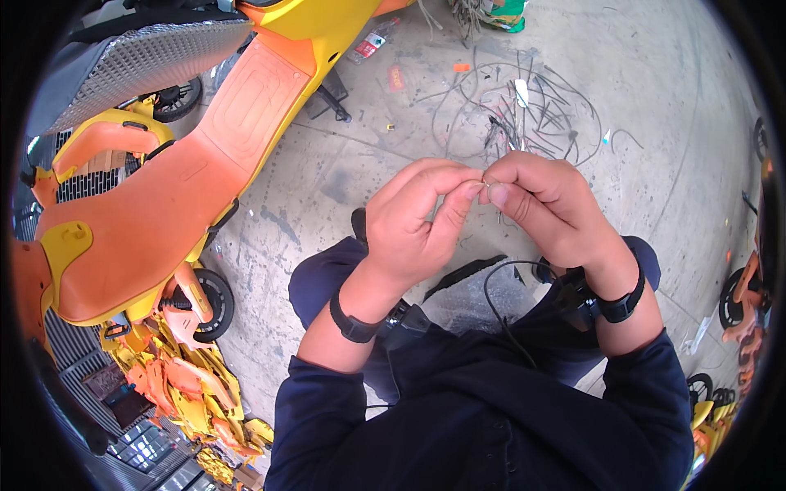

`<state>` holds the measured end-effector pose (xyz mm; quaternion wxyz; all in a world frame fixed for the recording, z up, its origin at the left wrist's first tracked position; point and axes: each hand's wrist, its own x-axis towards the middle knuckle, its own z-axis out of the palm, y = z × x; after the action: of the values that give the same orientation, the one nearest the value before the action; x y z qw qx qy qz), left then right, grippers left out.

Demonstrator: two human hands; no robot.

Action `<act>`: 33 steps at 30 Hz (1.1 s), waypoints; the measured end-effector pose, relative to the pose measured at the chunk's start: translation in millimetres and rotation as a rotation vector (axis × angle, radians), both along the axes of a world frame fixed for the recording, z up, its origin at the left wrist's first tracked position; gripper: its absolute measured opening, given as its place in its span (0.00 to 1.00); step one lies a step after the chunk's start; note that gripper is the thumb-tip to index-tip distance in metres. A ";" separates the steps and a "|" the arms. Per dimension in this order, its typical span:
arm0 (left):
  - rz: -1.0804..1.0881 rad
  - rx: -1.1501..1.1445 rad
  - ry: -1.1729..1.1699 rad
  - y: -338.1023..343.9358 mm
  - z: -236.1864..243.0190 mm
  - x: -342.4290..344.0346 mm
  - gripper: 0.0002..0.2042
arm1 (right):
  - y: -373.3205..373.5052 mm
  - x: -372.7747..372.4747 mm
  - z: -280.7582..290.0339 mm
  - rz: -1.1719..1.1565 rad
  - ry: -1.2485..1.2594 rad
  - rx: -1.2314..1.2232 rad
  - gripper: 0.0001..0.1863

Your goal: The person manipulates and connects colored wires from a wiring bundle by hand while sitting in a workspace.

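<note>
My left hand point(413, 217) and my right hand point(550, 204) meet in front of me, above the floor. Thumb and forefinger are pinched together on each hand, and the fingertips of the two nearly touch. Between them shows a tiny, thin, pale piece point(485, 184), too small to name; the fingers cover most of it. Beyond the hands, a loose tangle of dark wires point(565, 110) lies on the concrete floor. A white scrap point(521, 92) rests among the wires.
An orange and yellow scooter point(155, 209) stands close on my left, with a heap of orange and yellow panels point(184, 380) behind it. Clear plastic wrap point(475, 304) and a black cable point(488, 286) are between my legs. A plastic bottle point(372, 42) lies at the far left.
</note>
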<state>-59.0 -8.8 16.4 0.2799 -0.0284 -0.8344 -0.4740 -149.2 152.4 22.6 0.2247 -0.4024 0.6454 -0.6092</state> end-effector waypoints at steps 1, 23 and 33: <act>-0.007 -0.013 -0.024 -0.1 1.0 0.3 0.06 | 0.7 -0.6 0.9 0.006 -0.007 0.023 0.04; -0.029 -0.027 -0.025 -1.9 -0.2 -2.0 0.05 | 2.1 -2.5 2.5 0.062 -0.320 0.016 0.06; 0.027 -0.182 -0.132 -5.4 -3.7 -1.5 0.07 | -7.7 -3.0 -6.7 -0.080 0.106 0.090 0.04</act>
<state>-60.5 -14.1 12.7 0.2270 -0.0112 -0.8910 -0.3931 -152.2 144.7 15.9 0.1838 -0.3975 0.6986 -0.5659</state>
